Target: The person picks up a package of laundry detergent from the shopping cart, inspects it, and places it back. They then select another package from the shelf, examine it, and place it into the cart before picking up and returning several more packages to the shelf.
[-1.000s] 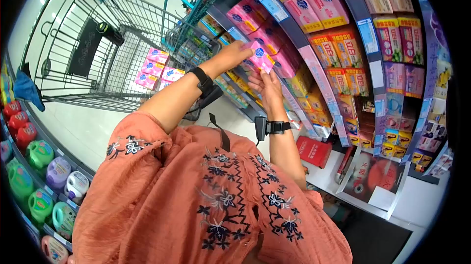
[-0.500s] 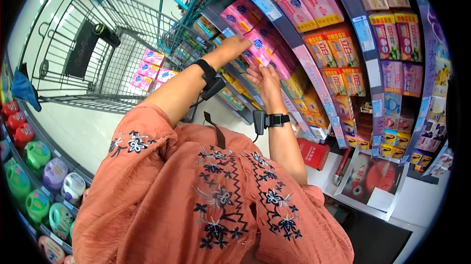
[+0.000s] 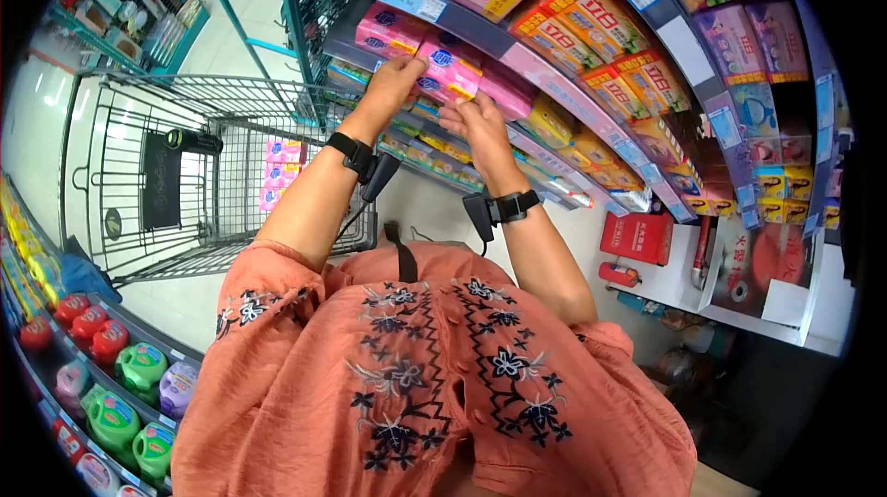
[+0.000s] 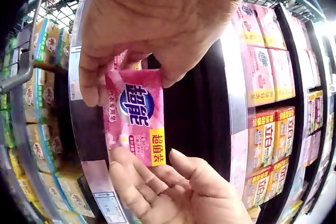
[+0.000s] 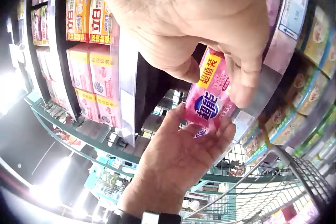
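Observation:
A pink soap pack with a yellow end (image 3: 449,70) is between both hands at a shelf in the head view. My left hand (image 3: 390,92) grips its left end; in the left wrist view, the thumb and fingers of this hand (image 4: 157,24) straddle the top of the pack (image 4: 135,113). My right hand (image 3: 482,132) pinches the yellow end; the right wrist view has its thumb and fingers (image 5: 199,29) on either side of the pack (image 5: 210,95). Other pink packs (image 3: 390,30) lie beside it on the shelf.
A wire shopping cart (image 3: 212,95) stands at the left with several pink packs (image 3: 282,174) inside. Shelves of boxed soap (image 3: 596,21) rise at the right. Detergent bottles (image 3: 114,418) line the lower left. A red box (image 3: 637,236) sits on a white ledge.
The head view has turned, and the cart and shelves sit differently in it. Both hands and the pack appear farther left and slightly higher, with the pack still between them.

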A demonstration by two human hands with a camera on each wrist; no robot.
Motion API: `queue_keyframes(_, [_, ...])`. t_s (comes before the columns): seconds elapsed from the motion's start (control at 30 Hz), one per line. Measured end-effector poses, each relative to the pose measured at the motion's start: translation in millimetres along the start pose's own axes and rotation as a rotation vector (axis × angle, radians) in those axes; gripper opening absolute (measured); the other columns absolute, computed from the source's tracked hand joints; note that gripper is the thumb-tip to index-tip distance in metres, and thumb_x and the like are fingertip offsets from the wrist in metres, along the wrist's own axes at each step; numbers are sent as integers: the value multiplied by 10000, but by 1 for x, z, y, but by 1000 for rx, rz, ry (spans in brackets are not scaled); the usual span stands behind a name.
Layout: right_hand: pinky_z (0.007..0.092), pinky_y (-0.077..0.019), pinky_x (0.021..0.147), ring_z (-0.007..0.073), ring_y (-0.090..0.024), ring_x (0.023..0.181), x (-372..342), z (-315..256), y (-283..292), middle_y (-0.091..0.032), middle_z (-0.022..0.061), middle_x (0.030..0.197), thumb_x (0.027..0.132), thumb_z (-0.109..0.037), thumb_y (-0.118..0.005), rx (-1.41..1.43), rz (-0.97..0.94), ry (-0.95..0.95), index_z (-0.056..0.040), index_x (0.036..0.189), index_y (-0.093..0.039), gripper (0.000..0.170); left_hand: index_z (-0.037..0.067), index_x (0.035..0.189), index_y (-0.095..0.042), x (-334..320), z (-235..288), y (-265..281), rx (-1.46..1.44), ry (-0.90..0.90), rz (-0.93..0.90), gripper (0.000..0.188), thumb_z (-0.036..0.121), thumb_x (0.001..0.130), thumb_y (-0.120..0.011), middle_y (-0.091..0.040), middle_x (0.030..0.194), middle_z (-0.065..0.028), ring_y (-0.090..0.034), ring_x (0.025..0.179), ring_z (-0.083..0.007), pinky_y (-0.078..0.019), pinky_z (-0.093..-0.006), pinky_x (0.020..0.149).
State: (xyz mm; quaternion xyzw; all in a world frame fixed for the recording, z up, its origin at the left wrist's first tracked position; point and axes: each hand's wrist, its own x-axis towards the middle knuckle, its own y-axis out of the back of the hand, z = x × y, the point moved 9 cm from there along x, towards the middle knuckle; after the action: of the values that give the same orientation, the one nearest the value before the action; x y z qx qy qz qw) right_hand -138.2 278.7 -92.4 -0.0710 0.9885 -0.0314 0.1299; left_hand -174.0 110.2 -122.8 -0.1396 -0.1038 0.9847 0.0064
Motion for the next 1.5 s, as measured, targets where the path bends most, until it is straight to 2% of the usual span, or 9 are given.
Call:
queue_keyframes(0.17, [365, -557, 891, 272, -661, 1054, 6, 3, 0, -616, 192, 1134, 980, -200, -587, 38, -11, 14, 86, 1355, -393, 509, 13, 1148, -648, 8, -1, -1, -12, -15, 11, 472, 441, 949, -626, -632, 897, -26, -589, 774, -120, -497, -276, 696])
queue_keyframes(0.27, [377, -545, 941, 273, -641, 1096, 5, 4, -2, -589, 177, 1173, 996, -204, -565, 26, -8, 49, 78, 1298, -447, 430, 20, 1100, -647, 8, -5, -1, -49, 0, 25, 441, 433, 942, -646, -623, 882, -22, -588, 751, -115, -496, -262, 673])
queue_keyframes(0.5, [380, -522, 979, 271, -637, 1111, 13, 7, -6, -598, 193, 1169, 983, -208, -583, 8, 7, 69, 93, 1275, -438, 444, 17, 1051, -635, 27, -12, 7, -40, 15, 102, 447, 443, 923, -676, -615, 844, -19, -586, 693, -115, -492, -248, 618])
queue_keyframes(0.6, [378, -515, 993, 272, -636, 1114, 16, 8, -8, -598, 196, 1171, 981, -215, -585, 43, 24, 70, 95, 1270, -432, 451, 47, 728, -608, 25, -3, 8, -95, -49, 231, 427, 421, 930, -650, -563, 622, -32, -509, 533, -133, -413, -306, 513])
queue_keyframes(0.8, [374, -505, 1013, 259, -607, 1146, 22, 10, -8, -583, 194, 1195, 977, -207, -582, 96, 51, 91, 87, 1281, -425, 451, 25, 714, -599, 31, 3, 7, -46, -95, 224, 443, 405, 934, -652, -577, 621, -45, -526, 529, -134, -407, -300, 494])
queue_keyframes(0.9, [373, -492, 1032, 254, -588, 1169, 22, 13, -8, -569, 194, 1214, 977, -191, -578, 107, 82, 90, 81, 1291, -421, 444, 26, 943, -653, 34, -4, 3, 7, -53, 141, 369, 395, 958, -635, -589, 720, -17, -534, 580, -105, -450, -262, 552])
queue_keyframes(1.1, [381, -460, 1074, 284, -541, 1254, 20, 20, -10, -505, 241, 1331, 972, -162, -580, 132, 101, 123, 113, 1393, -305, 574, 31, 838, -637, 45, -5, 2, 19, -83, 80, 329, 330, 975, -624, -586, 677, -32, -543, 547, -127, -452, -270, 532])
queue_keyframes(1.27, [384, -443, 1093, 323, -477, 1342, 14, 20, -14, -381, 303, 1470, 963, -155, -584, 201, 98, 153, 142, 1486, -140, 748, 22, 868, -640, 45, -5, 3, -18, -74, 138, 306, 310, 971, -635, -596, 684, -33, -576, 562, -141, -480, -285, 517])
queue_keyframes(1.5, [388, -436, 1099, 337, -460, 1357, 13, 15, -12, -367, 310, 1480, 950, -189, -598, 167, 92, 115, 138, 1509, -76, 833, 21, 946, -638, 48, -3, 1, 18, -68, 131, 279, 299, 971, -636, -608, 696, -41, -579, 553, -145, -483, -286, 516])
